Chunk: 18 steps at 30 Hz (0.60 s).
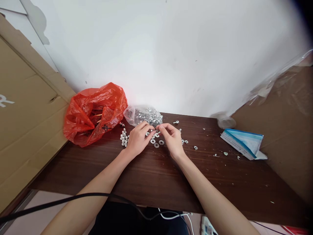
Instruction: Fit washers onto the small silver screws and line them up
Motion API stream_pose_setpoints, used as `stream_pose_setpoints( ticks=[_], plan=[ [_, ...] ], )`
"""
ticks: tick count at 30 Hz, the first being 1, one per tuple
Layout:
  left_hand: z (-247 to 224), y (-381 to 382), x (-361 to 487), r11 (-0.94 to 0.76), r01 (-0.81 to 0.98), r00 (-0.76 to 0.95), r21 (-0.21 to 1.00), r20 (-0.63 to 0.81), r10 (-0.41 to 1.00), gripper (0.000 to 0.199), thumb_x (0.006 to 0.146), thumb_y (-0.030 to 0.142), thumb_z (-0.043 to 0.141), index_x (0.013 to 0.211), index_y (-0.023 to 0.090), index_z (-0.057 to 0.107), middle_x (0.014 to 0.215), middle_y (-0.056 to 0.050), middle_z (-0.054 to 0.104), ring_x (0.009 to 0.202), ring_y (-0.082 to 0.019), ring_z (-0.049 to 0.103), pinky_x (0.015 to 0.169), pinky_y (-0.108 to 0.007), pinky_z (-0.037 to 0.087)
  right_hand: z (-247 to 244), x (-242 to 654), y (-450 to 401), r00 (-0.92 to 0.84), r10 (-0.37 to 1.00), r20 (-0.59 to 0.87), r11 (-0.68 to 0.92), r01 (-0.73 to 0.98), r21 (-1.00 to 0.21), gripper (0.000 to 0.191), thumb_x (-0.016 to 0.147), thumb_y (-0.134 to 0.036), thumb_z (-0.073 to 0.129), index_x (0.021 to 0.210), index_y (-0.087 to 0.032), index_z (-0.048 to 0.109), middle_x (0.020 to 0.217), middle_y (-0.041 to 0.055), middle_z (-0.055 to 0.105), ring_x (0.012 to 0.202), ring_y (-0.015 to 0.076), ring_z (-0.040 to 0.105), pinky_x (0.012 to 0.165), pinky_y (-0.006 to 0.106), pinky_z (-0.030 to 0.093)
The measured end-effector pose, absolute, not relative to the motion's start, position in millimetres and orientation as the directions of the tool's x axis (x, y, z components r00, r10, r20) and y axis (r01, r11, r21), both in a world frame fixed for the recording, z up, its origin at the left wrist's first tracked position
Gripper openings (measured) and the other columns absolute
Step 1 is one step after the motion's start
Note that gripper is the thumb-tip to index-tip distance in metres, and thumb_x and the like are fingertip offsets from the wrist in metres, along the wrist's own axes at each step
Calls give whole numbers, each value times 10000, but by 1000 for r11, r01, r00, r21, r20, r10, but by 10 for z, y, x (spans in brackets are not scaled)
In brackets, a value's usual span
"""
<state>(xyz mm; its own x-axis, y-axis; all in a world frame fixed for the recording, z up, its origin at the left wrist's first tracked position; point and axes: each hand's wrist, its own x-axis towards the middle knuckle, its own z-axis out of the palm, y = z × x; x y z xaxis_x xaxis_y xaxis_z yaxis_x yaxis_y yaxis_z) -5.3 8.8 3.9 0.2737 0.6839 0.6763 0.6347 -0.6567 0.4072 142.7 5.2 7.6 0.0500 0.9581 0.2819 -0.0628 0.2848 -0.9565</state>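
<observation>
My left hand [139, 137] and my right hand [173, 139] meet over the middle of the table, both with fingers pinched. Between the fingertips is a small metal bolt [153, 130], mostly covered; its left end is in the left-hand pinch. What the right fingertips grip at its other end is too small to make out. Flat washers [156, 145] lie just under the hands. Left of my left hand stands a cluster of bolts [124, 137]. Nuts [186, 142] are scattered right of my right hand, with one loose bolt [176, 122] farther back.
A clear bag of metal hardware [144, 115] rests against the wall behind the hands. To its left sits an open red plastic bag [97, 111]. A blue-and-white packet [242, 143] lies at right. Cardboard boxes [26, 98] flank both sides; a black cable [97, 195] crosses my left forearm.
</observation>
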Motion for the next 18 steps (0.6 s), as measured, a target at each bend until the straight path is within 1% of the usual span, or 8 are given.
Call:
stream_pose_setpoints(
  ticks=[8, 13, 16, 18],
  plan=[
    [36, 100, -53, -653, 642, 272, 402, 676, 684, 123, 902, 257, 552, 882, 172, 638, 844, -24, 600, 672, -103, 525, 618, -219, 412, 94, 1430, 31, 47, 940, 339, 341, -56, -938, 189, 808, -361, 608, 790, -179, 653, 767, 20, 663, 788, 169, 606, 782, 317, 479],
    [29, 98, -56, -653, 642, 273, 401, 677, 684, 121, 901, 258, 553, 886, 173, 638, 845, -24, 603, 677, -105, 527, 623, -223, 414, 83, 1439, 42, 90, 932, 350, 353, -21, -935, 199, 812, -371, 596, 818, -181, 657, 818, 35, 681, 821, 179, 619, 776, 317, 487],
    [33, 90, -57, -657, 635, 277, 407, 674, 685, 118, 899, 255, 556, 883, 173, 640, 852, -25, 608, 679, -105, 528, 624, -223, 416, 47, 1451, 72, 98, 945, 313, 315, -5, -949, 248, 818, -401, 583, 891, -177, 662, 875, 52, 693, 869, 192, 624, 758, 310, 487],
    [36, 88, -56, -663, 628, 285, 408, 672, 684, 122, 899, 257, 554, 883, 174, 643, 856, -27, 612, 679, -106, 529, 623, -224, 417, 16, 1454, 89, 65, 964, 259, 258, 25, -966, 307, 831, -446, 555, 899, -169, 667, 888, 59, 693, 857, 196, 619, 715, 300, 488]
  ],
)
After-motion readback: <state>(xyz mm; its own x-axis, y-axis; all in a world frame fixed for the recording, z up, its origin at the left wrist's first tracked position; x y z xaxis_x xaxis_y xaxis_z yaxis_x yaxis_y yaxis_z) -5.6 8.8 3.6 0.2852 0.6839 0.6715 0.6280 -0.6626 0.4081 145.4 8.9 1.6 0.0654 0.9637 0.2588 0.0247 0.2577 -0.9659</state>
